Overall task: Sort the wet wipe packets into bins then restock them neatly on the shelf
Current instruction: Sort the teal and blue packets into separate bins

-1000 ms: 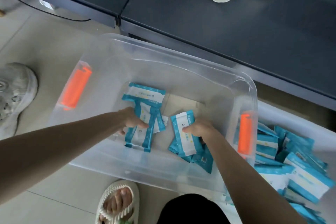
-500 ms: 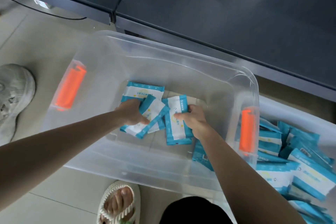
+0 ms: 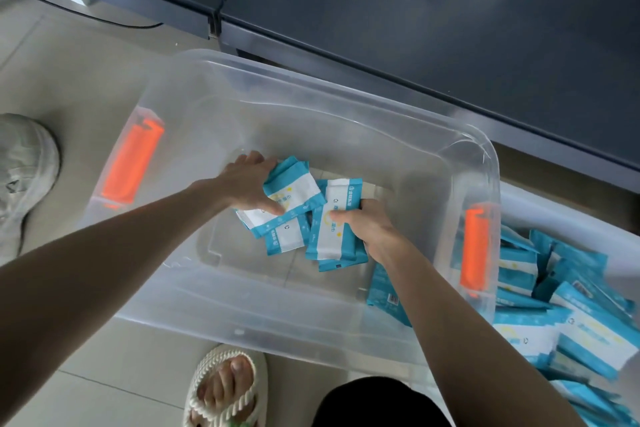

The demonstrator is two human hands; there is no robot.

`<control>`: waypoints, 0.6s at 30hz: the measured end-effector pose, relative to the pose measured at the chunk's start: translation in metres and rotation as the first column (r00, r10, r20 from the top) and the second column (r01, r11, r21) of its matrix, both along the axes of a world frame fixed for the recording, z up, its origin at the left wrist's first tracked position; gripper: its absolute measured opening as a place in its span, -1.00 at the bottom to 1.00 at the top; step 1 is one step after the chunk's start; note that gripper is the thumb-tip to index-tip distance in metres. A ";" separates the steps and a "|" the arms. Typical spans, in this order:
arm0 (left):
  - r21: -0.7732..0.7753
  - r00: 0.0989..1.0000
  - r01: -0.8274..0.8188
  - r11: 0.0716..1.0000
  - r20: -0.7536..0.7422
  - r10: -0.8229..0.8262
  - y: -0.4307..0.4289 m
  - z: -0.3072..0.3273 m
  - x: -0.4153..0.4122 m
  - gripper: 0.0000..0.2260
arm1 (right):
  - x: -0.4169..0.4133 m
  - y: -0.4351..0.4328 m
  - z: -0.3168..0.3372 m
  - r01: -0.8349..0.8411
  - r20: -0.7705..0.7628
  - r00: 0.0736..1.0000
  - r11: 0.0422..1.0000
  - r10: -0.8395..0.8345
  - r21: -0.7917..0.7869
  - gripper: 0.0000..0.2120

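1. Inside the clear plastic bin (image 3: 346, 90), a stack of blue-and-white wet wipe packets (image 3: 294, 192) is gripped by the left hand (image 3: 247, 184).
2. A 2nd stack (image 3: 332, 232), touching the 1st, is clasped by the right hand (image 3: 372, 230).
3. 1 loose packet (image 3: 382, 291) is left by the near wall.
4. A heap of packets (image 3: 571, 322) is held in the neighbouring pale bin (image 3: 561, 218); sorting is judged part done.
5. No packets are seen on the dark shelf (image 3: 415, 28).
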State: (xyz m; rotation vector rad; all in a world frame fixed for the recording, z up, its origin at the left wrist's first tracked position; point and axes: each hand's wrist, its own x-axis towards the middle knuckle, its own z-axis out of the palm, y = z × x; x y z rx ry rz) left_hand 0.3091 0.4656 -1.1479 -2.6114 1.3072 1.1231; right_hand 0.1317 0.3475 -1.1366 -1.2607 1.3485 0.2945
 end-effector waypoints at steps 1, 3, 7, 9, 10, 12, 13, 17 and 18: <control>0.041 0.998 0.018 0.999 0.055 -0.020 0.001 0.002 -0.001 -0.28 | 0.000 0.000 0.001 -0.008 -0.016 1.000 1.000 0.008 0.006 -0.76; 0.106 0.996 0.013 0.994 0.090 -0.023 0.004 0.004 -0.003 -0.32 | -0.002 0.001 0.003 -0.018 -0.036 0.999 1.000 0.019 0.023 -0.79; 0.072 0.989 -0.087 0.994 -0.110 0.095 0.003 0.006 -0.014 -0.46 | -0.010 0.000 0.011 -0.038 -0.023 0.999 0.998 0.039 0.047 -0.81; 0.080 0.966 -0.189 0.979 -0.167 0.200 0.003 0.007 -0.020 -0.48 | -0.012 0.001 0.013 -0.044 -0.020 0.999 0.998 0.045 0.044 -0.81; 0.088 0.952 -0.230 0.969 -0.188 0.243 0.003 0.009 -0.024 -0.49 | -0.013 0.002 0.013 -0.048 -0.022 0.999 0.998 0.049 0.037 -0.80; 0.103 0.936 -0.272 0.957 -0.202 0.288 0.005 0.014 -0.029 -0.51 | -0.014 0.003 0.015 -0.045 -0.017 0.999 0.999 0.045 0.009 -0.74; 0.104 0.929 -0.291 0.951 -0.206 0.307 0.005 0.017 -0.031 -0.51 | -0.015 0.003 0.017 -0.041 -0.010 0.999 0.999 0.041 -0.015 -0.72; 0.028 0.860 -0.426 0.904 -0.299 0.414 0.004 0.036 -0.040 -0.55 | -0.019 -0.002 0.037 0.003 0.065 0.998 0.994 0.003 -0.107 -0.72; 0.002 0.836 -0.460 0.888 -0.334 0.435 0.002 0.043 -0.043 -0.56 | -0.020 -0.004 0.044 0.023 0.099 0.995 0.992 -0.010 -0.128 -0.74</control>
